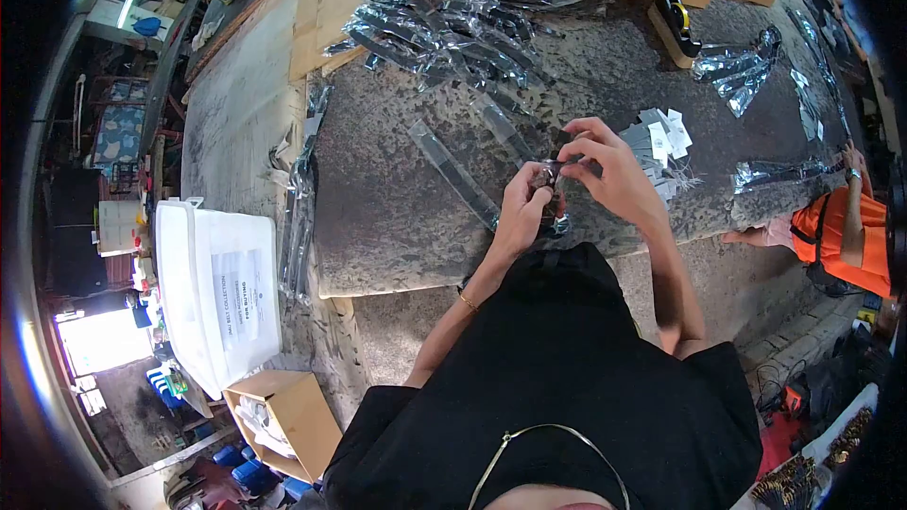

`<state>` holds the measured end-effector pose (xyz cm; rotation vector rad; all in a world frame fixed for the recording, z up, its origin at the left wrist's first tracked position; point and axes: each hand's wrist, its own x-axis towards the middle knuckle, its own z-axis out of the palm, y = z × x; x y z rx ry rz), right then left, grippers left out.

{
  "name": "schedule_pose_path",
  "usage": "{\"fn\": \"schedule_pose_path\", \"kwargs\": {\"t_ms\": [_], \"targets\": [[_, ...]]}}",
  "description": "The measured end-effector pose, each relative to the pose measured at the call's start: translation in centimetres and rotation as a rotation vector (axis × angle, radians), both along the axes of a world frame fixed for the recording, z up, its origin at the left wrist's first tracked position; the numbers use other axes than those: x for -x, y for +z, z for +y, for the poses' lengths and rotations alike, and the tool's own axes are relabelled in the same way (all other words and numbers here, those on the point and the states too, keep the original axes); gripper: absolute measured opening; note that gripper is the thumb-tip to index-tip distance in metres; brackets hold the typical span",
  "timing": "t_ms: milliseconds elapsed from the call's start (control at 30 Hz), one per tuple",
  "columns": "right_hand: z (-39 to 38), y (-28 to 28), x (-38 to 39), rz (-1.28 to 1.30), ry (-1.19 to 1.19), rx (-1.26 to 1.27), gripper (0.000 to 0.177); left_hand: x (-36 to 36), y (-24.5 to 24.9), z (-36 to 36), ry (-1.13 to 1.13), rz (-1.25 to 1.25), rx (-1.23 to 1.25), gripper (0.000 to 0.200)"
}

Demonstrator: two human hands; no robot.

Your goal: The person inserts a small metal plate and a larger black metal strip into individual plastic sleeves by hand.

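On the left I see a white bin (200,255) beside the worktop (378,236). Rightward, a flat wrapped strip (449,165) lies nearer than the far pile of wrapped strips (444,24). Near the worktop's near edge, the left hand (529,208) has its grip closed on a dark, shiny piece (550,215). The right hand (609,170) curls its fingers close by; I cannot tell whether that grip holds it. White tags (661,140) lie just right.

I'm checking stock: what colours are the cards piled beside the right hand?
The cards look white and grey in the head view.
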<state>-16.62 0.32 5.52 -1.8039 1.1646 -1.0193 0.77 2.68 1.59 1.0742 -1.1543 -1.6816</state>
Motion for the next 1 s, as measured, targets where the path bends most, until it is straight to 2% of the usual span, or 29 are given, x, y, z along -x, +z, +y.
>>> {"fn": "schedule_pose_path", "kwargs": {"t_ms": [100,267,433,500,667,867,1000], "targets": [[0.0,0.3,0.1,0.087,0.067,0.013,0.010,0.2,0.5,0.1,0.007,-0.007,0.002,0.022],[0.2,0.5,-0.9,0.166,-0.031,0.201,0.015,0.0,1.3,-0.5,0.003,0.027,-0.008,0.019],[-0.3,1.7,-1.3,0.100,-0.093,0.353,0.016,-0.3,1.7,-1.3,-0.044,0.039,-0.052,0.015],[-0.4,1.9,-1.3,0.103,-0.112,0.379,0.016,-0.4,2.4,-1.8,-0.059,0.076,0.056,0.013],[-1.0,3.0,-1.6,0.019,-0.159,0.437,0.018,-0.4,4.9,-2.6,-0.076,0.104,0.072,0.014],[-1.5,6.9,-0.8,0.165,0.043,0.344,0.019,-0.6,5.7,-3.3,-0.063,0.091,0.111,0.015],[-2.0,8.8,-0.6,0.243,0.120,0.380,0.015,-0.8,7.1,-3.3,-0.070,0.110,0.158,0.013]]}}
